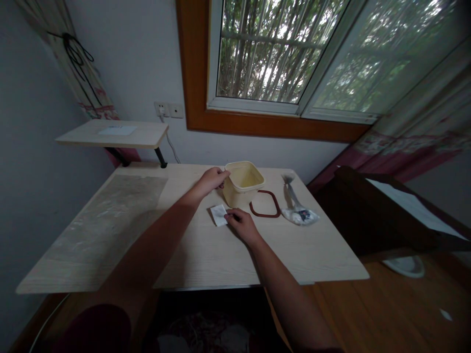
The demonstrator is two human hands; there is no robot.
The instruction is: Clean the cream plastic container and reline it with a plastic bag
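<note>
My left hand (213, 179) is closed on the near-left rim of a pale yellow plastic bin (241, 197), which tilts on the table. Between the thumb and fingers of my right hand (242, 224) is a small white piece of paper (219, 214), held low over the tabletop in front of the bin. Just right of the bin lies a reddish-brown frame-like ring (275, 205) with rounded corners. Farther right rests a clear plastic bag (300, 216) with white contents and a twisted neck.
The pale wooden table (217, 260) has a transparent sheet (106, 220) on its left part. A raised shelf (114, 132) with a paper (117, 130) stands at the back left. Dark furniture (390, 215) is to the right, and a window (275, 54) is behind.
</note>
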